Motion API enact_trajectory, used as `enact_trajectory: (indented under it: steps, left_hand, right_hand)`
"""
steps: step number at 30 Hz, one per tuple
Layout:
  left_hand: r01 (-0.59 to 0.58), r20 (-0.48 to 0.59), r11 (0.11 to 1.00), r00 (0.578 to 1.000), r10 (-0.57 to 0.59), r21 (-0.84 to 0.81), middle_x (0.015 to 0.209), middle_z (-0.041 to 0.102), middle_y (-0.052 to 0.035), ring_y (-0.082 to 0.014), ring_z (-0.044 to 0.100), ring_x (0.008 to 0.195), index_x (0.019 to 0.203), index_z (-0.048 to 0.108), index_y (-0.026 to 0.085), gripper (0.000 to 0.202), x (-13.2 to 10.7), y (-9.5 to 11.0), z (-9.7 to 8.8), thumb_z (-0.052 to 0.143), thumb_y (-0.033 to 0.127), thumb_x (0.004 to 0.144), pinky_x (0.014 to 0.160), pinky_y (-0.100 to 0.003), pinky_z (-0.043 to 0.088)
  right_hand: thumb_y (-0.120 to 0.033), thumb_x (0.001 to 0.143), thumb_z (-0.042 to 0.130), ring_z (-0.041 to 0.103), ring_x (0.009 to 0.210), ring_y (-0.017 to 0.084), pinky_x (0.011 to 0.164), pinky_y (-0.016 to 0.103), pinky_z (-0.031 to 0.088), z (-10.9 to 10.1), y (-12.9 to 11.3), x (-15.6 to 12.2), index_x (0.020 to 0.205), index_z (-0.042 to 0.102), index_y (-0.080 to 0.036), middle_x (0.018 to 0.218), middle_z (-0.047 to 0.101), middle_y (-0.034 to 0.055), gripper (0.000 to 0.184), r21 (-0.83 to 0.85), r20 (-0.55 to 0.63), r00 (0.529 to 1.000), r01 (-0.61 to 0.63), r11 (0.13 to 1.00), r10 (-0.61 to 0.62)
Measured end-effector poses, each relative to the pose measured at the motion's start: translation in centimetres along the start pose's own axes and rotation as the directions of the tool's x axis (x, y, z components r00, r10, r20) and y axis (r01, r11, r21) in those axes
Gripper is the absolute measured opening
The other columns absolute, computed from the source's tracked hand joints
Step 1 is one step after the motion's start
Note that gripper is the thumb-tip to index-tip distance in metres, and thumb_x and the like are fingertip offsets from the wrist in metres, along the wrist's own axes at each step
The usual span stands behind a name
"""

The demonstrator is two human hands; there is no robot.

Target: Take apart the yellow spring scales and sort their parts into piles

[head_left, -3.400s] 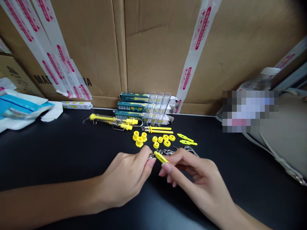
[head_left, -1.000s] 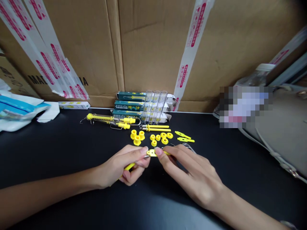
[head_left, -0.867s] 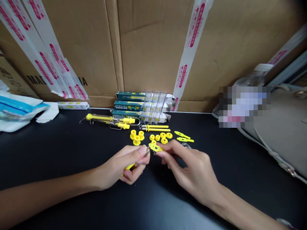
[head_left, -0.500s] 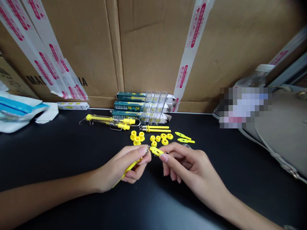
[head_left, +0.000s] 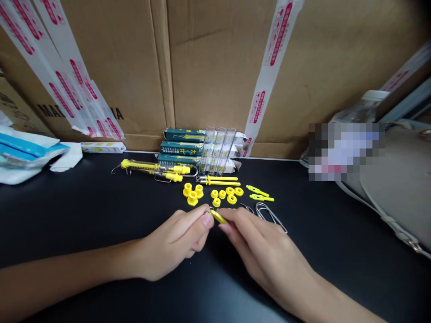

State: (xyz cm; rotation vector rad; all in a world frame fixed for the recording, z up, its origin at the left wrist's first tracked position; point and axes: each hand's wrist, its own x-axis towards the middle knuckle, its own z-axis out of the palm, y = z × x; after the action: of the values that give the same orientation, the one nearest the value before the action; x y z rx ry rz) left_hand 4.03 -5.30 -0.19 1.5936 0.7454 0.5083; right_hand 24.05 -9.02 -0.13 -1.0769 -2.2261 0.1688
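My left hand (head_left: 183,237) is closed, its thumb and index finger pinching a small metal end (head_left: 208,211). The yellow spring scale rod seen in this hand a moment ago is now hidden behind the fingers. Between the thumb and index finger of my right hand (head_left: 266,246) is a flat yellow tab (head_left: 219,217), turned edge-on. Its near end meets the metal end at my left fingertips; whether the two are linked I cannot tell. Just beyond lie yellow flanged caps (head_left: 192,198), small yellow rings (head_left: 231,198) and two more yellow tabs (head_left: 261,198).
Metal hooks (head_left: 271,217) lie beside my right hand. Farther back are two yellow rods (head_left: 222,183), assembled spring scales (head_left: 151,168), and clear tubes (head_left: 220,150) on green boxes (head_left: 182,148). A plastic bottle (head_left: 365,110) and grey bag (head_left: 400,179) stand right; a cardboard box (head_left: 212,80) rises behind.
My left hand has rolled over, covering the yellow rod. My right hand has turned palm-down and tilted the tab from its flat face to its edge, uncovering metal hooks beside it.
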Motion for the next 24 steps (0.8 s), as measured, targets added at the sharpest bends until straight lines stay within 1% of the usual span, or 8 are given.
enact_trajectory:
  steps: [4,7,10,13,15,17,20,24]
  left_hand:
    - [0.024,-0.073,0.967,0.997,-0.005,0.255,0.059,0.037,0.0059,-0.0102,0.029,0.049,0.077,0.043,0.02,0.043,-0.3,-0.2,0.2,0.025,0.049,0.103,0.046,-0.025,0.028]
    - [-0.002,-0.092,0.917,0.995,0.042,0.399,0.059,0.041,0.0049,-0.0112,0.035,0.051,0.076,0.041,0.021,0.041,-0.2,0.2,0.4,0.023,0.044,0.104,0.051,-0.026,0.032]
    - [-0.041,-0.088,0.848,0.991,0.102,0.529,0.059,0.042,0.005,-0.0115,0.035,0.05,0.076,0.039,0.021,0.037,-0.1,0.6,0.6,0.022,0.038,0.104,0.051,-0.027,0.03]
    - [-0.062,-0.093,0.774,0.983,0.155,0.63,0.06,0.042,0.0042,-0.0121,0.037,0.051,0.075,0.039,0.021,0.037,0.0,0.8,0.7,0.019,0.033,0.103,0.053,-0.028,0.03]
    - [-0.059,-0.087,0.766,0.985,0.149,0.64,0.061,0.042,0.0037,-0.0127,0.038,0.054,0.074,0.039,0.021,0.037,0.0,0.7,0.7,0.019,0.033,0.103,0.054,-0.028,0.031]
    - [-0.046,-0.066,0.809,0.992,0.105,0.585,0.062,0.04,0.0041,-0.0125,0.036,0.055,0.074,0.039,0.021,0.039,0.0,0.5,0.5,0.018,0.035,0.104,0.055,-0.027,0.032]
    - [0.007,-0.04,0.903,0.999,0.012,0.43,0.061,0.036,0.0057,-0.0113,0.03,0.052,0.075,0.039,0.021,0.042,0.1,0.2,0.3,0.017,0.042,0.105,0.051,-0.025,0.031]
    - [0.028,0.003,0.934,1.0,-0.031,0.355,0.059,0.034,0.0064,-0.0108,0.027,0.052,0.075,0.04,0.021,0.043,0.2,0.4,0.1,0.02,0.045,0.104,0.049,-0.024,0.03]
  right_hand:
    - [-0.014,0.101,0.044,0.067,0.076,0.02,0.067,0.032,0.054,0.9,-0.2,-0.4,0.118,0.054,-0.009,0.092,0.069,0.009,0.02,-0.194,0.0,0.992,0.127,0.973,-0.13]
    - [-0.009,0.099,0.046,0.064,0.071,0.019,0.068,0.033,0.054,0.8,-0.3,-0.7,0.131,0.049,-0.002,0.085,0.068,0.0084,0.033,-0.313,-0.041,0.98,0.172,0.934,-0.194]
    - [-0.007,0.098,0.048,0.06,0.064,0.017,0.064,0.031,0.053,0.2,-0.3,-0.8,0.14,0.043,-0.001,0.079,0.065,0.0055,0.042,-0.338,-0.025,0.975,0.198,0.92,-0.219]
    - [-0.008,0.098,0.047,0.06,0.064,0.018,0.06,0.032,0.052,-0.4,-0.2,-0.6,0.131,0.052,-0.001,0.078,0.066,0.0065,0.034,-0.326,0.002,0.968,0.237,0.915,-0.25]
    - [-0.007,0.098,0.046,0.061,0.066,0.02,0.06,0.034,0.052,-0.8,-0.1,-0.4,0.124,0.057,0.001,0.079,0.067,0.0091,0.029,-0.332,0.001,0.962,0.26,0.907,-0.275]
    - [-0.005,0.098,0.045,0.061,0.064,0.02,0.057,0.034,0.052,-1.1,-0.1,-0.2,0.118,0.06,0.002,0.076,0.066,0.0095,0.027,-0.337,0.017,0.954,0.287,0.896,-0.299]
    - [-0.003,0.098,0.041,0.06,0.061,0.02,0.056,0.033,0.053,-1.5,-0.2,0.0,0.114,0.063,0.004,0.072,0.066,0.0093,0.028,-0.34,0.061,0.935,0.348,0.874,-0.348]
    - [-0.003,0.099,0.036,0.064,0.065,0.022,0.059,0.034,0.056,-1.7,0.1,0.1,0.107,0.066,0.002,0.073,0.069,0.0115,0.031,-0.363,0.022,0.931,0.348,0.864,-0.366]
